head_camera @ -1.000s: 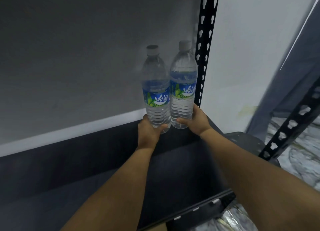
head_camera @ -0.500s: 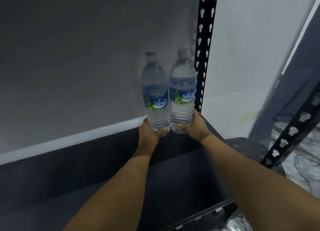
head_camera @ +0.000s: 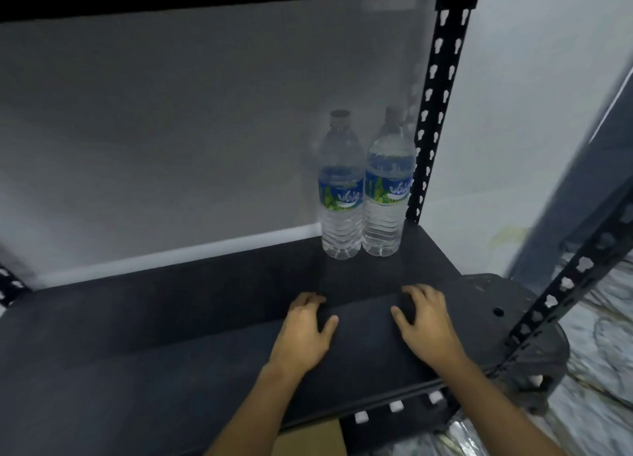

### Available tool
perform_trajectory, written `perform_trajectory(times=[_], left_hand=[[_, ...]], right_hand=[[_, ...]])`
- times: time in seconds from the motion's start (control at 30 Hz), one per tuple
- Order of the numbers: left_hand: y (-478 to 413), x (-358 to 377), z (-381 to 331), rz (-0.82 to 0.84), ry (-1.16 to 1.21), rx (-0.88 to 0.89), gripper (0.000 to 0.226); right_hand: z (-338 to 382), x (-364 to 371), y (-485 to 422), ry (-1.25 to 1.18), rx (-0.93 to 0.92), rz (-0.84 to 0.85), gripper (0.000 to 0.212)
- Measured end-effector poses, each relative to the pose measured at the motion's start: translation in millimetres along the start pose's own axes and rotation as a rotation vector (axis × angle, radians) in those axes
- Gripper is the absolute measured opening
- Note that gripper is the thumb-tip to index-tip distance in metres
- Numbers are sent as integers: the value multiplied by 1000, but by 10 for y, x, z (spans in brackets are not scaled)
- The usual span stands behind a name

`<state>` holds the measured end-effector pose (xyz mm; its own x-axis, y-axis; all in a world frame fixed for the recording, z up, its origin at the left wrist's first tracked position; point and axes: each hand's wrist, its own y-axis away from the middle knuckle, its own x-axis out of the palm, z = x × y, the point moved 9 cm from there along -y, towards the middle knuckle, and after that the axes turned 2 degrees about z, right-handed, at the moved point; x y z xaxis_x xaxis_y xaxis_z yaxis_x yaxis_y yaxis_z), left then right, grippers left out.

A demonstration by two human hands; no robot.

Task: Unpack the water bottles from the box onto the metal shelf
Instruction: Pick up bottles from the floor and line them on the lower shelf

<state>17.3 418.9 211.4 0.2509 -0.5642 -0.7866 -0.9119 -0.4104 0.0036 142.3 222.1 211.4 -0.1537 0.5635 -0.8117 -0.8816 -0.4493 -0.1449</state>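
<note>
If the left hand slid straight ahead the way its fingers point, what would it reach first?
Probably the left bottle: the left hand points up the bare shelf toward its base, though depth is hard to judge.

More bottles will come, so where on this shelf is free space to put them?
The shelf is bare left of the two bottles, along the wall. The front strip is free beside the left hand and right hand. The back right corner, by the post, is crowded.
</note>
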Motion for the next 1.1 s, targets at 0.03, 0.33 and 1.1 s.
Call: perform_trajectory(times=[0.03, 0.33, 1.1], left_hand=[[145, -5, 21, -14, -27, 17, 49], [1281, -209, 282, -61, -247, 42, 57], [5063, -1068, 3268, -472, 89, -780, 35]], right_hand=[[11, 7, 114, 31, -10, -7, 43], [341, 158, 913, 232, -60, -22, 38], [3089, 2628, 3471, -172, -444, 697, 43]])
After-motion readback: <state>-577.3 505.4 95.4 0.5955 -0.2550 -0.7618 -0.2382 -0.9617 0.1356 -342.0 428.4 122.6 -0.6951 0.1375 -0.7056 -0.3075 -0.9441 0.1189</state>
